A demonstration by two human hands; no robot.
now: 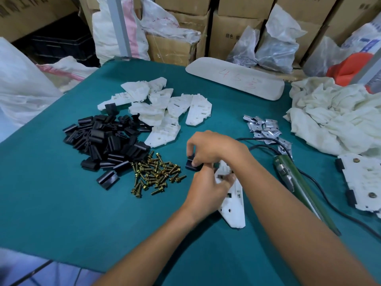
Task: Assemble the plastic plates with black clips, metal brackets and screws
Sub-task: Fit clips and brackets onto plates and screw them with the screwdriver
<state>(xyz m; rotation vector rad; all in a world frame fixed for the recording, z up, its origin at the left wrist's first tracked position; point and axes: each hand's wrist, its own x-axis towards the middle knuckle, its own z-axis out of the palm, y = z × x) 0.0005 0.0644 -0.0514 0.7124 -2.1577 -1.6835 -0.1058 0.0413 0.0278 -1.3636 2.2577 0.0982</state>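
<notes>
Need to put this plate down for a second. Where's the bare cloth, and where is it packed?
Bare: the near-left stretch of green cloth, bordered by the black clips and screws. A smaller patch lies between the white plates and metal brackets. Crowded: the right side, with electric screwdriver, cable and finished plate.

Two bare forearms are showing from the bottom edge, with no sleeve, watch or glove on either. The left hand (206,188) and the right hand (212,148) are wearing no rings; the fingers are looking slim, with short nails.
</notes>
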